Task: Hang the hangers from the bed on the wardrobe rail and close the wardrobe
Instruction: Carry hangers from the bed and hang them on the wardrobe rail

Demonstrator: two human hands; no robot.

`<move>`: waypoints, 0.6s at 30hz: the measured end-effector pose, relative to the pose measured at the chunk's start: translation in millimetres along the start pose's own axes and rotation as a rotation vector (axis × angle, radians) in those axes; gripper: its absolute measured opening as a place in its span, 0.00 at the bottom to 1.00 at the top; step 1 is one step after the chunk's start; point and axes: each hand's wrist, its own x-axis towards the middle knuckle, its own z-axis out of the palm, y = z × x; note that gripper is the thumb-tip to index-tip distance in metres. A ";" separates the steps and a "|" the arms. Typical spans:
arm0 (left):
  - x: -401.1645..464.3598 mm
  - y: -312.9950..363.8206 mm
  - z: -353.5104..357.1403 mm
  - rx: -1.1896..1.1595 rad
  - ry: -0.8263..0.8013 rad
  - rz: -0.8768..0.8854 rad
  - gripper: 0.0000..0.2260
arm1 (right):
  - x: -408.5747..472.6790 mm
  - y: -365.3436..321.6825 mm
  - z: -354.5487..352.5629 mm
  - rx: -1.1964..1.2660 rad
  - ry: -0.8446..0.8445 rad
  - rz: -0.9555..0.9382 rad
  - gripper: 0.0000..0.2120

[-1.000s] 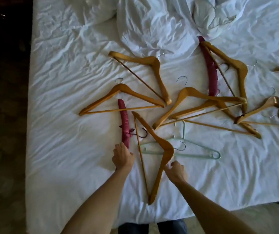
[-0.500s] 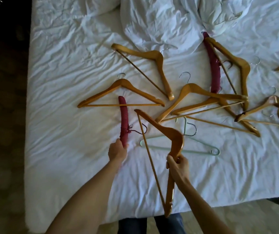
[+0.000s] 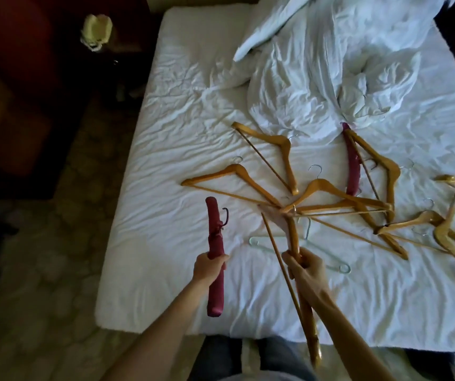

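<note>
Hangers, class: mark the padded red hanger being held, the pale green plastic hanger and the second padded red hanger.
held padded red hanger point(image 3: 215, 243), head view, padded bar above the left hand
pale green plastic hanger point(image 3: 333, 258), head view, right arm
second padded red hanger point(image 3: 354, 171), head view, mid padding

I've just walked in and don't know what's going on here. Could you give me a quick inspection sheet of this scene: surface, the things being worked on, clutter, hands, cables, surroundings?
Surface: bed with a wrinkled white sheet.
Job's things: padded red hanger and wooden hanger, both lifted; more wooden hangers, a second red hanger and a pale plastic hanger lie on the sheet.
Clutter: crumpled white duvet at the bed's far end.
Hands: left hand grips the padded red hanger; right hand grips the wooden hanger.
Cables: nothing seen.
Surroundings: dim patterned floor; wardrobe not in view.
</note>
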 end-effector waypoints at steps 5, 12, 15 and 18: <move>-72.0 -22.0 -30.5 -0.284 0.078 -0.002 0.11 | -20.6 -29.4 37.6 -0.117 -0.299 -0.107 0.07; -151.5 -109.9 -100.9 -0.732 0.380 -0.051 0.10 | -88.7 -91.0 146.3 -0.223 -0.768 -0.372 0.04; -185.1 -166.1 -136.4 -0.916 0.451 -0.089 0.12 | -139.7 -105.7 206.4 -0.288 -0.937 -0.464 0.03; -217.9 -236.0 -173.3 -1.094 0.551 -0.118 0.12 | -203.0 -108.1 273.1 -0.348 -1.065 -0.524 0.04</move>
